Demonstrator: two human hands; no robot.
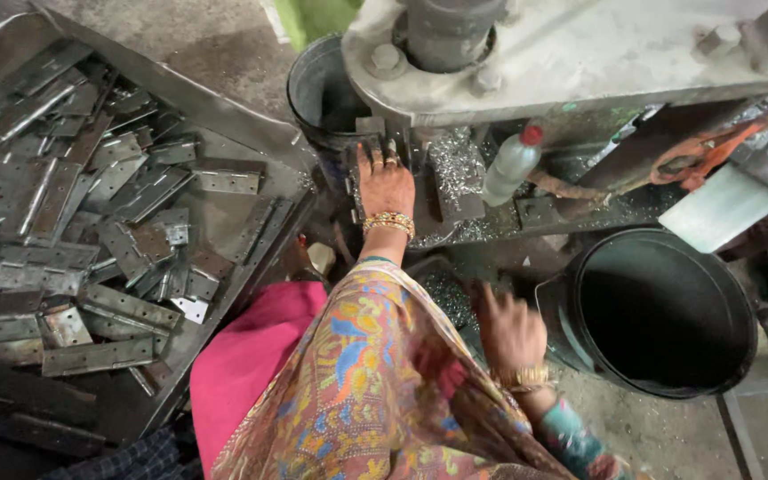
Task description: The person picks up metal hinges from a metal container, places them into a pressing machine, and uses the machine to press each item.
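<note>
Left hand (386, 182) presses a hinge (362, 178) flat under the press (526, 53), fingers spread; right hand (508, 331), blurred, grip unclear, hovers beside the bucket (740, 293).

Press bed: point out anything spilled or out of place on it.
Metal shavings lie scattered over the press bed, and a plastic bottle with a red cap leans tilted among them. The left hand rests beside the swarf.

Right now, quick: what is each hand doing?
Left hand: flat, fingers spread on a metal hinge plate at the press.
Right hand: blurred, cannot tell; nothing visibly held.
</note>
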